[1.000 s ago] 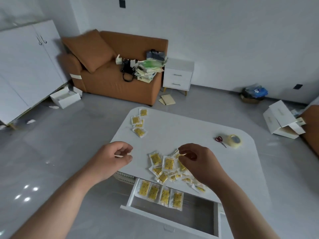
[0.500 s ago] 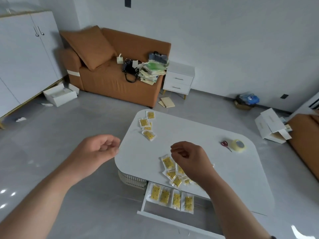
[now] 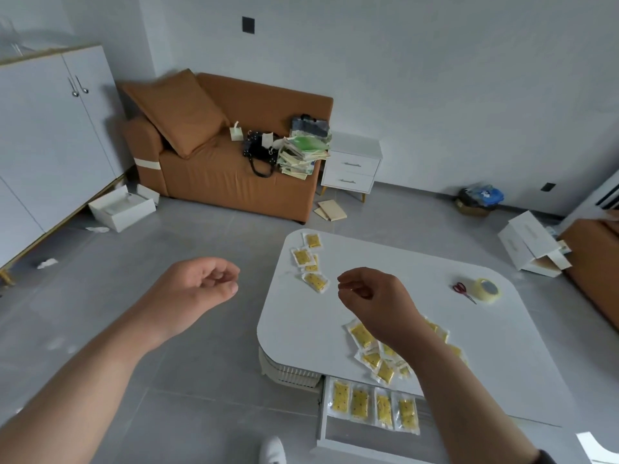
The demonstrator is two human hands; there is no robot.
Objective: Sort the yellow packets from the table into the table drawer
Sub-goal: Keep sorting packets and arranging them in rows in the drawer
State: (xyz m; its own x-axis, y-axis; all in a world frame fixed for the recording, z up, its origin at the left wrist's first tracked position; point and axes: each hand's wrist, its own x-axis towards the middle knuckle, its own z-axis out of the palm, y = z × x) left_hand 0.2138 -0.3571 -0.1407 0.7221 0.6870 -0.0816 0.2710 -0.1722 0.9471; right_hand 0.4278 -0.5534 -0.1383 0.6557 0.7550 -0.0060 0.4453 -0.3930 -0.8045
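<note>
A white table point(image 3: 485, 363) carries two groups of yellow packets: a small far group point(image 3: 310, 262) near its back left corner and a larger heap point(image 3: 378, 353) at the front edge. Below the heap the table drawer point(image 3: 323, 430) stands pulled out, with several yellow packets point(image 3: 371, 405) lying side by side in it. My right hand point(image 3: 371, 296) hovers above the table between the two groups, fingers curled, nothing visible in it. My left hand point(image 3: 197, 289) floats over the floor left of the table, loosely curled and empty.
Red scissors point(image 3: 464, 291) and a tape roll point(image 3: 487, 289) lie on the table's far right. An orange sofa point(image 3: 234, 172), a white nightstand point(image 3: 351, 165), white cabinets point(image 3: 50, 135) and open cardboard boxes point(image 3: 532, 246) stand around the grey floor. My white shoe point(image 3: 273, 450) shows below.
The view has swung left and up. My right hand lifted off the front heap toward the far group. My left hand drew away from the table's edge to the left.
</note>
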